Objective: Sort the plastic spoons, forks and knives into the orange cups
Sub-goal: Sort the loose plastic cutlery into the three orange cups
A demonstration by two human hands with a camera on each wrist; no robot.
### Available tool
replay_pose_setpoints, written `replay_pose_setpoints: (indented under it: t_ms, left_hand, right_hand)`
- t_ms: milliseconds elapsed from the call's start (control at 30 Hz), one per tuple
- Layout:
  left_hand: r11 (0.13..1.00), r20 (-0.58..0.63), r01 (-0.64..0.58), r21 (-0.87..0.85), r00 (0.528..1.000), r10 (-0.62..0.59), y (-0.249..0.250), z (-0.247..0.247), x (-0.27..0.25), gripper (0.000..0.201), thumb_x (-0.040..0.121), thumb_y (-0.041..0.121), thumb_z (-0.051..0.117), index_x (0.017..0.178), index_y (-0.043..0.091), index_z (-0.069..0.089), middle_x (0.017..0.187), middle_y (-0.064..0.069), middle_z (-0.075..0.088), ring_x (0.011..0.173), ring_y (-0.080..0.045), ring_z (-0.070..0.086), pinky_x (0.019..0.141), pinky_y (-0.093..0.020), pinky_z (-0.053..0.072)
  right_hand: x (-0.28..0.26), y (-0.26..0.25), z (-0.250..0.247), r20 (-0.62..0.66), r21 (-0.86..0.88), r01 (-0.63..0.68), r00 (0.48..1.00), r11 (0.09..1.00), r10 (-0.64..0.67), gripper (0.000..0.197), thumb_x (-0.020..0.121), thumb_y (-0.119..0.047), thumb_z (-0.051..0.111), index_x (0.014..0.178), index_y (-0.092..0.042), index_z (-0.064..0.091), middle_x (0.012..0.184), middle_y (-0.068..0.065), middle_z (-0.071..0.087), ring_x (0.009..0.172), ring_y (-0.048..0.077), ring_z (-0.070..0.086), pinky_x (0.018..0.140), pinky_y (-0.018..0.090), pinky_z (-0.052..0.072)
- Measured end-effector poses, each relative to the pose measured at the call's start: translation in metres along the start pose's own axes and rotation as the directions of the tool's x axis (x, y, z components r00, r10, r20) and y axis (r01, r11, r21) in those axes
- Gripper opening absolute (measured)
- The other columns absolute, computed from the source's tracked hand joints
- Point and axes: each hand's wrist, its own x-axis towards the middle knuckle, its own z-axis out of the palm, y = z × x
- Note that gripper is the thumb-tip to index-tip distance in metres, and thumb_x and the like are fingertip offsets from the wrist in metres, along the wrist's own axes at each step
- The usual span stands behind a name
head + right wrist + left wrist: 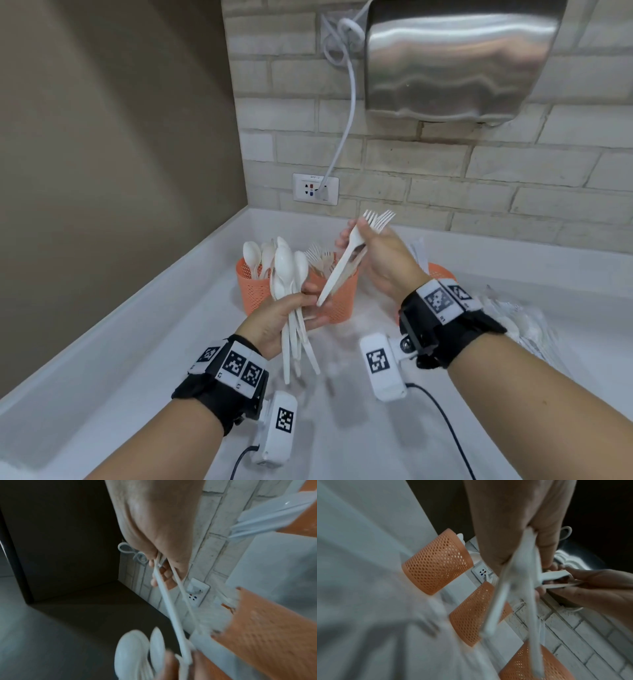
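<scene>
1. Head view: left hand [274, 322] grips spoons [286, 274]; right hand [383, 263] grips forks [346, 260] above the cups [337, 301].
2. Left wrist view: cups [436, 563] lie beyond the fingers.
3. Right wrist view: fork handles [171, 604] run from the curled fingers toward the spoons [133, 654].

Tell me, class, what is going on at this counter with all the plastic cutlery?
A person is sorting white plastic cutlery into orange mesh cups. The left hand grips a bunch of white plastic spoons, bowls up. The right hand holds white plastic forks, tines up, above the middle orange mesh cup, which already holds forks. The leftmost orange mesh cup already holds spoons. More cutlery lies on the white counter at the right.
</scene>
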Motion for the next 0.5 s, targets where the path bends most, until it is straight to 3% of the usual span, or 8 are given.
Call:
replay_pose_setpoints:
  t_ms: [133, 233, 300, 400, 467, 500]
  left_hand:
    - [0.991, -0.121, -0.033, 0.131, 0.991, 0.049, 0.001, -0.008, 0.001, 0.017, 0.086, 0.005, 0.061, 0.073, 0.013, 0.053, 0.062, -0.004, 0.053, 0.042, -0.009, 0.051, 0.052, -0.023, 0.052]
    - [0.969, -0.143, -0.071, 0.236, 0.984, 0.107, 0.002, -0.009, 0.002, 0.023, 0.085, 0.008, 0.063, 0.068, 0.013, 0.050, 0.049, 0.002, 0.043, 0.040, -0.007, 0.040, 0.047, -0.020, 0.044]
    - [0.955, -0.130, -0.101, 0.281, 0.981, 0.142, 0.004, -0.009, 0.001, 0.019, 0.086, 0.009, 0.062, 0.072, 0.014, 0.050, 0.049, 0.004, 0.040, 0.042, -0.006, 0.040, 0.047, -0.019, 0.043]
    - [0.941, -0.100, -0.130, 0.312, 0.981, 0.168, 0.007, -0.009, 0.002, 0.012, 0.089, 0.007, 0.059, 0.083, 0.014, 0.051, 0.057, 0.003, 0.042, 0.045, -0.006, 0.042, 0.050, -0.020, 0.045]
    - [0.932, -0.078, -0.152, 0.330, 0.979, 0.187, 0.009, -0.011, 0.002, 0.009, 0.090, 0.007, 0.057, 0.087, 0.013, 0.051, 0.058, 0.003, 0.045, 0.047, -0.006, 0.045, 0.052, -0.021, 0.047]
    - [0.926, -0.065, -0.170, 0.336, 0.977, 0.203, 0.010, -0.012, 0.002, 0.007, 0.090, 0.006, 0.057, 0.089, 0.012, 0.052, 0.058, 0.003, 0.047, 0.048, -0.007, 0.047, 0.053, -0.022, 0.048]
  right_hand:
    - [0.021, -0.022, 0.003, -0.129, -0.080, 0.301, 0.942, 0.950, -0.309, 0.022, 0.102, -0.014, 0.032, 0.088, -0.020, 0.049, 0.070, 0.005, 0.055, 0.055, 0.009, 0.057, 0.067, 0.028, 0.052]
    - [0.034, -0.018, 0.007, -0.097, -0.245, 0.409, 0.892, 0.879, -0.442, 0.020, 0.102, -0.012, 0.030, 0.090, -0.021, 0.043, 0.070, 0.002, 0.050, 0.059, 0.011, 0.051, 0.061, 0.019, 0.047]
    - [0.040, -0.003, 0.009, -0.061, -0.338, 0.385, 0.902, 0.859, -0.428, 0.017, 0.101, -0.011, 0.030, 0.092, -0.018, 0.041, 0.071, 0.001, 0.047, 0.062, 0.011, 0.049, 0.060, 0.013, 0.046]
    - [0.048, 0.024, 0.005, 0.014, -0.476, 0.233, 0.966, 0.848, -0.257, 0.009, 0.100, -0.013, 0.034, 0.101, -0.013, 0.043, 0.074, 0.000, 0.046, 0.066, 0.011, 0.047, 0.068, 0.023, 0.044]
    - [0.052, 0.031, 0.003, 0.027, -0.647, 0.138, 0.987, 0.750, -0.159, 0.023, 0.097, -0.018, 0.045, 0.118, -0.008, 0.043, 0.088, 0.004, 0.050, 0.076, 0.012, 0.049, 0.074, 0.026, 0.041]
    - [0.053, 0.031, 0.004, 0.027, -0.712, 0.150, 0.982, 0.686, -0.187, 0.037, 0.094, -0.022, 0.051, 0.126, -0.008, 0.040, 0.104, 0.008, 0.050, 0.089, 0.013, 0.050, 0.082, 0.026, 0.041]
